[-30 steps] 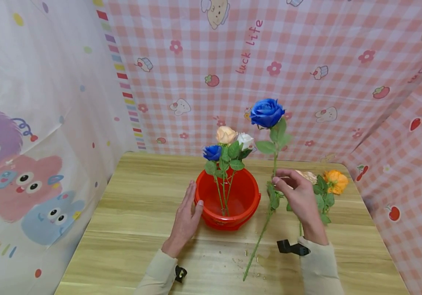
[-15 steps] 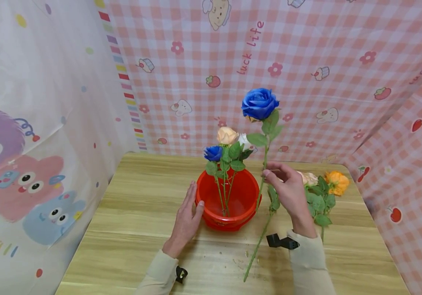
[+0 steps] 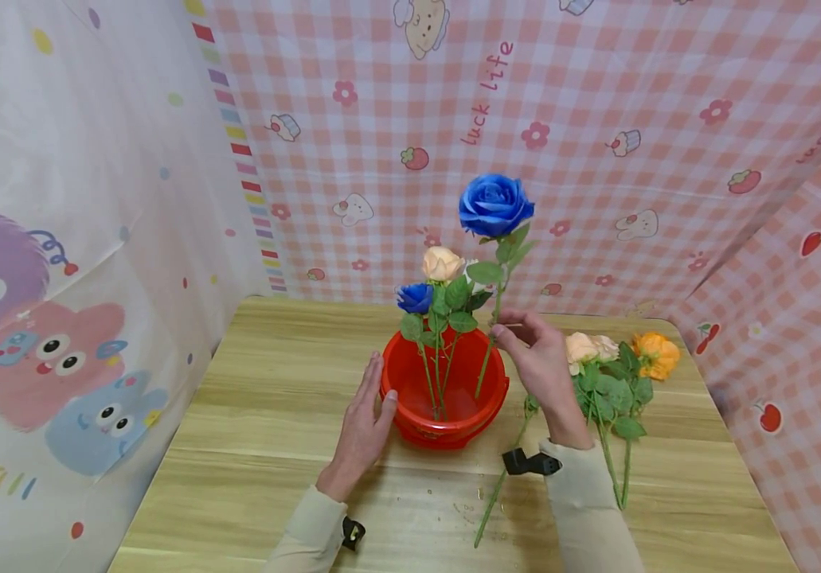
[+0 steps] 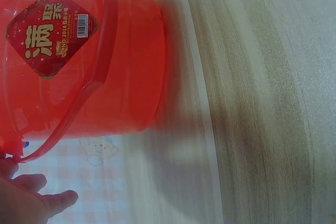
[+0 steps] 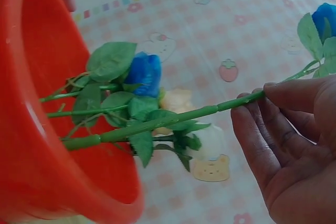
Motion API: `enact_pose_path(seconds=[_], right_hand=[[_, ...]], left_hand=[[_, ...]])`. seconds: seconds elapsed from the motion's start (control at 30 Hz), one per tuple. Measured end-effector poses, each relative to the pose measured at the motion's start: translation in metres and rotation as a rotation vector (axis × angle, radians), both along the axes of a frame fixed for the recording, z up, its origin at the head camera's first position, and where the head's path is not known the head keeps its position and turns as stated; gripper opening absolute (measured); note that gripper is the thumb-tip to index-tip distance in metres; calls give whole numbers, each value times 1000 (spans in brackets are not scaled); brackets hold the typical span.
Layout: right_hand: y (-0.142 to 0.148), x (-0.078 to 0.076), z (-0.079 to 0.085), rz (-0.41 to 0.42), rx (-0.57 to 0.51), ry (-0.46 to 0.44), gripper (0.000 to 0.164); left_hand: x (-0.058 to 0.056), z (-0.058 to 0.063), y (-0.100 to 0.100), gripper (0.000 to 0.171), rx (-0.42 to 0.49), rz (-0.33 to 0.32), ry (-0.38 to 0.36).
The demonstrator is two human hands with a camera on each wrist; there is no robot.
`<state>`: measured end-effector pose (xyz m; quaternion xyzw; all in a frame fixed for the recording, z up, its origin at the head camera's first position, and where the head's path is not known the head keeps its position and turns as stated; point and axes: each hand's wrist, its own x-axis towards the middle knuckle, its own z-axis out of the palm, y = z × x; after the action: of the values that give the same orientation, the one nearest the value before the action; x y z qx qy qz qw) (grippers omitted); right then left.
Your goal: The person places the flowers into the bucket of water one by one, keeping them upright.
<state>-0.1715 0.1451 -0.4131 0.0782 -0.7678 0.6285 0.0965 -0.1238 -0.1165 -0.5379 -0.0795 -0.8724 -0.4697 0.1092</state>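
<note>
A red bucket (image 3: 446,434) stands on the table, holding a blue rose (image 3: 415,298), a peach rose (image 3: 442,263) and a white rose (image 5: 209,141). With thumb and fingertips, my right hand (image 3: 541,364) pinches the stem of a larger blue rose (image 3: 496,205) above the bucket's right side. That stem's lower end is inside the bucket, seen also in the right wrist view. My left hand (image 3: 361,426) rests against the bucket's left side, fingers straight. In the left wrist view the bucket's label (image 4: 51,35) and handle show.
Right of the bucket lie several more flowers, among them an orange one (image 3: 656,355) and a peach one (image 3: 582,350). A loose green stem (image 3: 490,509) lies in front of my right hand. Water drops (image 3: 463,508) dot the wooden table (image 3: 259,382). Printed cloth walls stand behind and at both sides.
My right hand has moved left with the large blue rose, bringing its stem from beside the bucket to inside it. The left hand has stayed at the bucket's side.
</note>
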Motion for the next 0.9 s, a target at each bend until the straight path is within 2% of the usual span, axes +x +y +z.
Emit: enact_pose_path(seconds=[0.4,0.9], right_hand=[[-8,-5,-24,45,92,-73,25],[-14,-14,-44,73,284,-75,18]], left_hand=[[0,-1,-1,63,1,-5,-1],[0,-1,0,63,-5,-2,5]])
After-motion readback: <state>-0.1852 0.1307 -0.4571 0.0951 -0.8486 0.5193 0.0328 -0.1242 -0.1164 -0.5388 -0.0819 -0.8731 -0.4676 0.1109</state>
